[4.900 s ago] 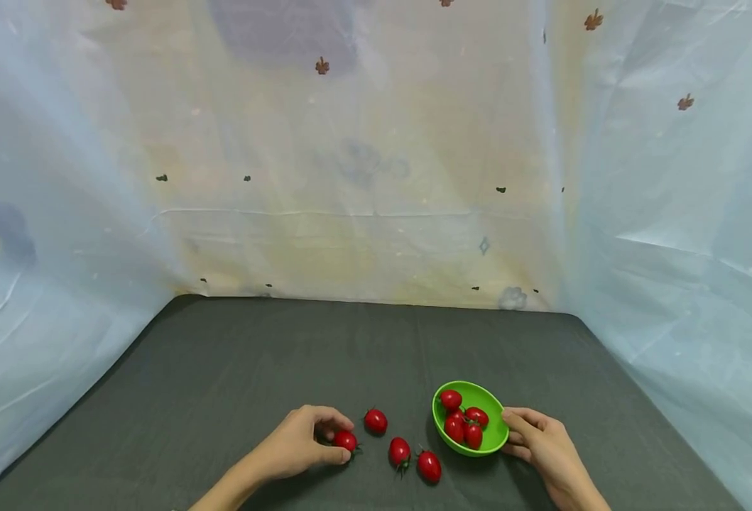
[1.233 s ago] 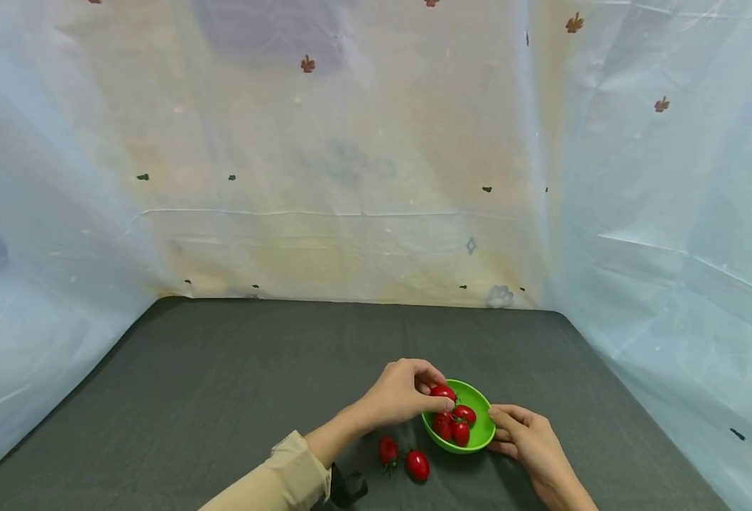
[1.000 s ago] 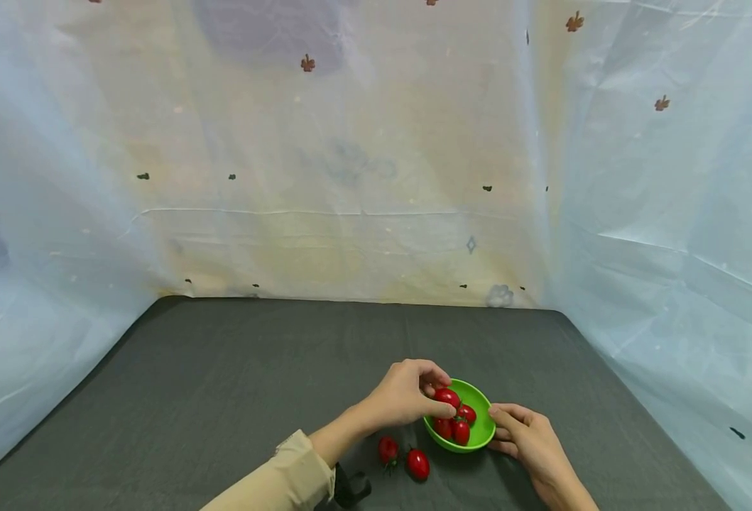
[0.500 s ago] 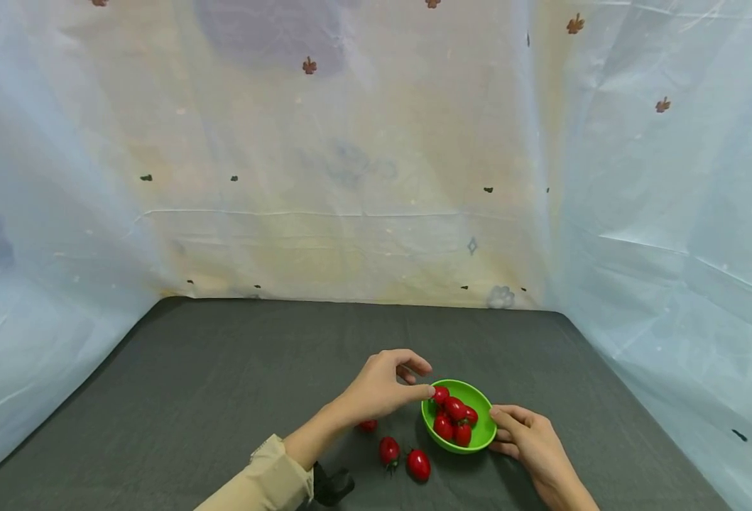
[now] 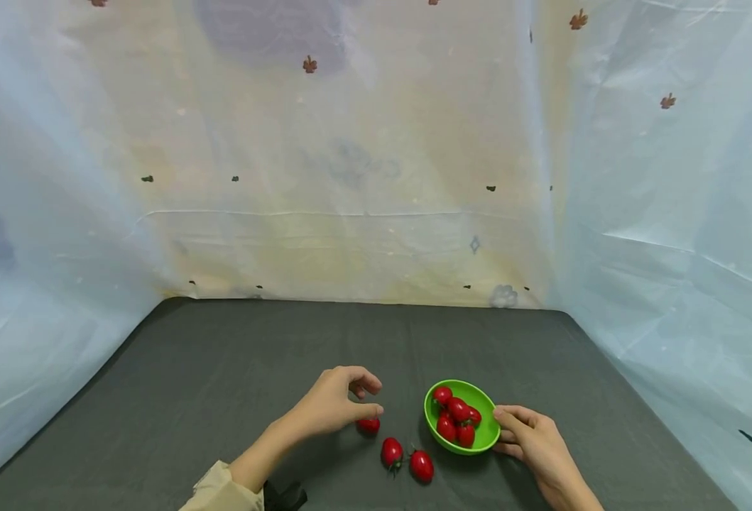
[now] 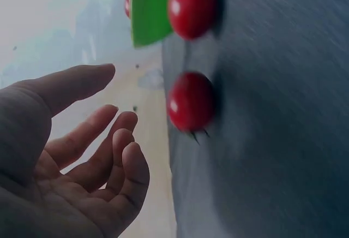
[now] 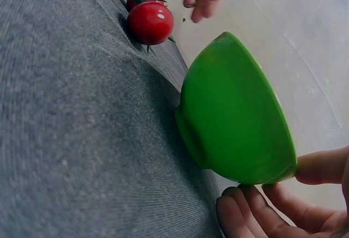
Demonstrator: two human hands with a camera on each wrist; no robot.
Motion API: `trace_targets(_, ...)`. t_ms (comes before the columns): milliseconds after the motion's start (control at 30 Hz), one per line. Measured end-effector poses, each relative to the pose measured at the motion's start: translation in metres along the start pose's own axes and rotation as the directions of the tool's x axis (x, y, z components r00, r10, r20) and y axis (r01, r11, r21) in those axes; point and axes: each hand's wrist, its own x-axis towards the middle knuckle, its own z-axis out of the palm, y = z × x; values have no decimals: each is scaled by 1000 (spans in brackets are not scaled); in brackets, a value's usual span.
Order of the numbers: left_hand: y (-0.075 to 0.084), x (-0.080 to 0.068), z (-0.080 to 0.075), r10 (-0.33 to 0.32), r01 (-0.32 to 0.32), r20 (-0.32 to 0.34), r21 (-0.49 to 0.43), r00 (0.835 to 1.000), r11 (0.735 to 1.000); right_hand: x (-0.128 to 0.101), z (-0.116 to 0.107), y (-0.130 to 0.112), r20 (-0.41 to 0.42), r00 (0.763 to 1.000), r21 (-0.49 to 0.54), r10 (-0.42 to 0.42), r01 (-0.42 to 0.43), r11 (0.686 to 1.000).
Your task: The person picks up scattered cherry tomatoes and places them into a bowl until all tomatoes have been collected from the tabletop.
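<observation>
My left hand (image 5: 331, 403) hovers over the dark cloth with thumb and fingers apart and nothing between them. Just under its thumb lies a cherry tomato (image 5: 368, 426); in the left wrist view that tomato (image 6: 192, 102) stands a little beyond the fingertips. My right hand (image 5: 534, 447) pinches the right rim of a green bowl (image 5: 489, 430), thumb at the edge and fingers beneath, as the right wrist view shows on the bowl's side (image 7: 234, 118). Several red cherry tomatoes (image 5: 458, 409) are piled inside. Two more tomatoes, one (image 5: 391, 452) with its stem toward me and another (image 5: 422, 466), lie left of the bowl.
A dark grey cloth (image 5: 254, 355) covers the table. Pale patterned sheeting (image 5: 363, 156) hangs behind it and along both sides. A black strap (image 5: 285, 497) shows at my left wrist, below a beige sleeve (image 5: 225, 490).
My left hand placed a tomato in the bowl, let go and drew back left, over the tomato on the cloth. Earlier it had gripped that one farther left. The right hand stays at the rim.
</observation>
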Motion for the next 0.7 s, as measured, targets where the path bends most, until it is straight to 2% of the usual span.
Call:
trace_targets(200,-14,-10,-8,-48,48,0,-13,999,999,1,-1,2,-6,1000,-2,-6,6,1000)
trace_targets(533,-20,-10,-13,-37,40,99,-33,994,999,0,-2,4,-9,1000,7,-26,26,1000)
trace_targets(700,-25,-12,-16,-39,43,102,-41,994,998,1,2,4,-7,1000,12,-30,31,999)
